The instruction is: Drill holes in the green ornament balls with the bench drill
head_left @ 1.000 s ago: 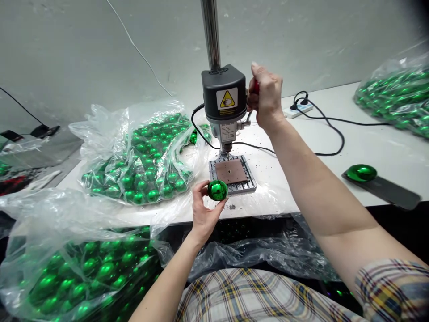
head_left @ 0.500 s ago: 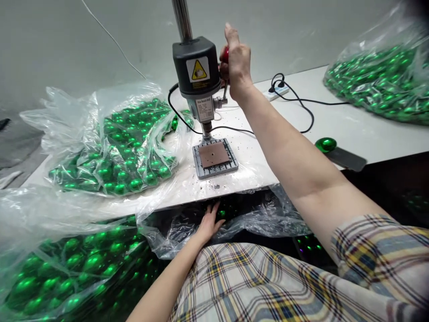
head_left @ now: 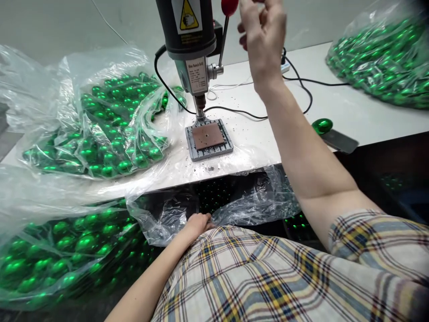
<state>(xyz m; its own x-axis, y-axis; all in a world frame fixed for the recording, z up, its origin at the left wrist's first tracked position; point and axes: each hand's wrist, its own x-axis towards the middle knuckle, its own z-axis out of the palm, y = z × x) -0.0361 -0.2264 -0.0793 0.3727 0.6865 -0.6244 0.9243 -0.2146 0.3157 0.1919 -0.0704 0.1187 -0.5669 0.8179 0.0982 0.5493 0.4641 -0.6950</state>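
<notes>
From where I stand, the white table [head_left: 256,147] has its near edge running just in front of the drill's slotted base [head_left: 211,154], with only a strip of tabletop between, sprinkled with dark shavings. Right of the base there's bare surface reaching to the right forearm and the black cord; left of it, loose film from the bag of green balls [head_left: 117,129] comes close, leaving less room. The brown pad [head_left: 208,136] lies flat on the base, below the bench drill [head_left: 197,74]. The right hand [head_left: 266,44] is up beside the lever's red knob [head_left: 229,5], its fingers loosely bent and not wrapped round it; I can't tell whether a fingertip touches. The left hand [head_left: 199,223] is low against the plaid shirt [head_left: 268,268], near the clear plastic [head_left: 174,219] below the table edge, fingers curled; whether they grip anything I can't tell. A lone green ball [head_left: 322,126] sits at one end of a flat grey object [head_left: 342,141] near the table's edge, beyond the right forearm. The drill's top and the tips of the right hand are cut off above, the far bag [head_left: 385,67] runs out of sight at the right, the forearm covers some tabletop, and the dark space below the edge shows little but green glints.
</notes>
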